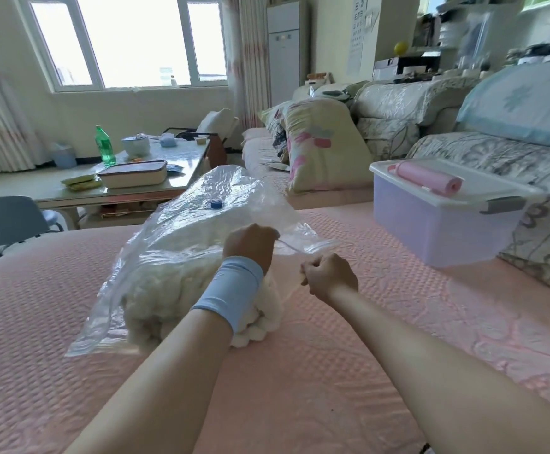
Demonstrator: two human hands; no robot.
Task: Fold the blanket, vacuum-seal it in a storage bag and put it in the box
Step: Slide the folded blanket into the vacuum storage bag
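Left hand (250, 245), above its blue wristband (231, 290), is closed on the upper lip of the bag (181, 224) at its open mouth; right hand (327, 276) is fisted on the lower lip just to the right of it, so that the mouth is held stretched between them. Most of the white blanket (168, 283) is lodged inside the bag on the pink bed (299, 371), but one fluffy corner is seen bulging out of the mouth under the left wrist; that corner is best tucked fully inside before any sealing is attempted; the lips should then be laid flat and matched edge to edge, since trapped fibres would likely spoil the seal. The blue valve (215, 202) lies on the bag's far side; the lidded box (444, 224) is set to the right of the bag, well apart.
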